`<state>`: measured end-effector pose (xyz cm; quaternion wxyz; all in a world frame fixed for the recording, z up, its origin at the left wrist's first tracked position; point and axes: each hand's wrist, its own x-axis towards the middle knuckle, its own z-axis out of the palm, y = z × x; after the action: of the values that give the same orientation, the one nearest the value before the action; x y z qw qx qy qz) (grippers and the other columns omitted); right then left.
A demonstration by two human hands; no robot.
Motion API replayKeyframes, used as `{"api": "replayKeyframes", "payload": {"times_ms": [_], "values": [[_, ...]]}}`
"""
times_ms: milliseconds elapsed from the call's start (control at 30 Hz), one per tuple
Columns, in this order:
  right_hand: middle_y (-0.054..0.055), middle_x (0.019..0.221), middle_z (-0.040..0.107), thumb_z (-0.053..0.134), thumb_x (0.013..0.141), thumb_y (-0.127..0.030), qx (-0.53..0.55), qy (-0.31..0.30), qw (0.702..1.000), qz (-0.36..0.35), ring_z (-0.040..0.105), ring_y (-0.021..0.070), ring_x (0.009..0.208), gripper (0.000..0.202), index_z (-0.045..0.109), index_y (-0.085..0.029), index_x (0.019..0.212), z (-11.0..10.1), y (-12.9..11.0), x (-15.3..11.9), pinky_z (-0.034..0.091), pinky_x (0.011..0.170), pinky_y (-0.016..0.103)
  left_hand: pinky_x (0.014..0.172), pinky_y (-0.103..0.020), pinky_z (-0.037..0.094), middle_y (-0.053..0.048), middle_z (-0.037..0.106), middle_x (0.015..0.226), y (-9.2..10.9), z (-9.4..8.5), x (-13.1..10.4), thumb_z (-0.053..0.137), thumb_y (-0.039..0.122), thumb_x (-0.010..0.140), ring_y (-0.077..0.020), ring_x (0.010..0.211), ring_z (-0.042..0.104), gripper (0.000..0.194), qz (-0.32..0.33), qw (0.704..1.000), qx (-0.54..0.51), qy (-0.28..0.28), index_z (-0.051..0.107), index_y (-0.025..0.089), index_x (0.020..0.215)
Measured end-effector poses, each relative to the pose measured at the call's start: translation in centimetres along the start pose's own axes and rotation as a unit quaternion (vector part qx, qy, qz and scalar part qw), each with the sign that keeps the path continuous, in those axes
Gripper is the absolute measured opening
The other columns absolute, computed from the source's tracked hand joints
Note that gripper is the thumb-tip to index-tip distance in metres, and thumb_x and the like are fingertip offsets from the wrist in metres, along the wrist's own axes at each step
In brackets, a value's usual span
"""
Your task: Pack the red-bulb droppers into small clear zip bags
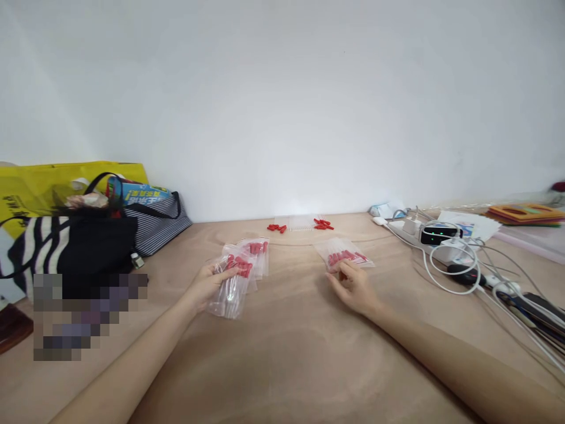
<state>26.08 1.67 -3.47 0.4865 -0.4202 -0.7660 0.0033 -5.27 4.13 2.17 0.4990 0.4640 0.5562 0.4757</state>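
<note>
My left hand (210, 285) holds a clear plastic bag (232, 294) with red pieces and pale sticks in it, its thumb over the red pieces. Just behind it lie more clear bags (258, 253) with red pieces, overlapping one another. My right hand (353, 287) has its fingers curled at the near edge of another clear bag (342, 252) holding red pieces; whether they grip the bag is hard to tell. Near the wall, loose red pieces (277, 228) lie left of a row of small clear items (300, 224), and more red pieces (323, 224) lie to the right.
Black and striped bags (161, 221) and a yellow bag (123, 169) stand at the left, with a small bottle (137, 260) beside them. White cables, a power strip (405, 232) and a black device (441, 234) spread over the right side. Orange frames (525, 213) lie farther right.
</note>
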Motion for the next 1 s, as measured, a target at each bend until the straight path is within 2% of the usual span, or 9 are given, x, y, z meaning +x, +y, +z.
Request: {"api": "replayKeyframes", "payload": {"times_ms": [100,200,267,400,500,600,700,833,1000], "values": [[0.0,0.065,0.057,0.055,0.074,-0.032,0.16,-0.059,0.974,0.151,0.045,0.0076,0.046,0.019,0.056,-0.018,0.087,2.0,-2.9,-0.1,0.038,0.043,0.02,0.054,-0.023,0.047,-0.001,0.064,0.064,0.5,2.2,-0.7,0.079,0.028,0.045,-0.0122,0.055,0.058,0.037,0.027,0.995,-0.09,-0.017,0.06,0.012,0.072],[0.006,0.099,0.057,0.062,0.067,-0.033,0.282,-0.104,0.931,0.208,0.043,0.0036,0.044,0.047,0.047,-0.021,0.11,3.8,-4.5,0.9,0.038,0.041,0.02,0.062,-0.024,0.049,0.0,0.064,0.07,0.6,5.1,-1.0,0.078,0.027,0.047,-0.0116,0.062,0.059,0.035,0.073,0.985,-0.14,-0.067,0.059,0.013,0.073],[0.006,0.104,0.055,0.066,0.062,-0.033,0.292,-0.089,0.929,0.209,0.041,0.0025,0.043,0.056,0.045,-0.023,0.113,4.6,-4.6,2.2,0.038,0.041,0.02,0.068,-0.026,0.048,0.0,0.064,0.076,0.4,7.1,-1.0,0.077,0.028,0.051,-0.0129,0.068,0.06,0.037,0.112,0.976,-0.153,-0.104,0.059,0.015,0.08],[-0.001,0.072,0.058,0.063,0.066,-0.029,0.248,-0.067,0.955,0.148,0.038,0.0045,0.042,0.03,0.057,-0.021,0.094,5.1,-3.4,4.5,0.034,0.04,0.018,0.076,-0.029,0.045,-0.002,0.064,0.081,-0.6,9.8,-0.3,0.072,0.031,0.059,-0.0154,0.078,0.059,0.029,0.222,0.959,-0.126,-0.121,0.058,0.016,0.08],[-0.001,0.062,0.055,0.053,0.073,-0.022,0.203,-0.033,0.975,0.083,0.047,0.009,0.051,0.008,0.059,-0.019,0.076,4.8,-2.1,5.4,0.038,0.048,0.02,0.077,-0.031,0.044,-0.002,0.062,0.079,-1.3,10.1,0.7,0.067,0.03,0.065,-0.017,0.08,0.058,0.022,0.312,0.942,-0.027,-0.12,0.057,0.016,0.079],[0.002,0.072,0.058,0.047,0.069,-0.007,0.117,-0.02,0.993,0.022,0.053,0.013,0.067,0.017,0.059,-0.018,0.073,4.7,-0.5,5.3,0.042,0.06,0.023,0.08,-0.033,0.043,-0.004,0.061,0.085,-1.8,9.4,1.5,0.063,0.025,0.068,-0.0182,0.085,0.056,0.019,0.393,0.906,0.119,-0.104,0.058,0.016,0.083],[0.004,0.079,0.059,0.043,0.062,0.002,0.033,-0.055,0.998,0.012,0.055,0.0141,0.073,0.031,0.061,-0.017,0.078,4.9,1.0,4.7,0.043,0.065,0.024,0.084,-0.032,0.041,-0.004,0.06,0.094,-2.3,8.8,1.8,0.058,0.019,0.072,-0.0178,0.092,0.054,0.016,0.457,0.843,0.254,-0.127,0.059,0.019,0.088],[0.007,0.097,0.057,0.048,0.064,-0.002,-0.081,-0.112,0.99,-0.025,0.054,0.0154,0.08,0.034,0.06,-0.018,0.092,4.7,1.3,3.6,0.043,0.066,0.025,0.079,-0.029,0.044,-0.003,0.06,0.092,-3.1,8.7,1.9,0.05,0.011,0.076,-0.0149,0.086,0.057,0.015,0.474,0.798,0.343,-0.144,0.059,0.019,0.084],[0.007,0.093,0.058,0.051,0.074,-0.016,-0.216,-0.106,0.951,-0.194,0.051,0.0175,0.082,0.024,0.058,-0.02,0.097,2.8,0.4,2.4,0.038,0.065,0.027,0.072,-0.027,0.046,-0.002,0.061,0.087,-3.6,8.9,1.4,0.054,0.012,0.073,-0.0153,0.079,0.057,0.014,0.467,0.777,0.405,-0.121,0.059,0.019,0.084]]}}
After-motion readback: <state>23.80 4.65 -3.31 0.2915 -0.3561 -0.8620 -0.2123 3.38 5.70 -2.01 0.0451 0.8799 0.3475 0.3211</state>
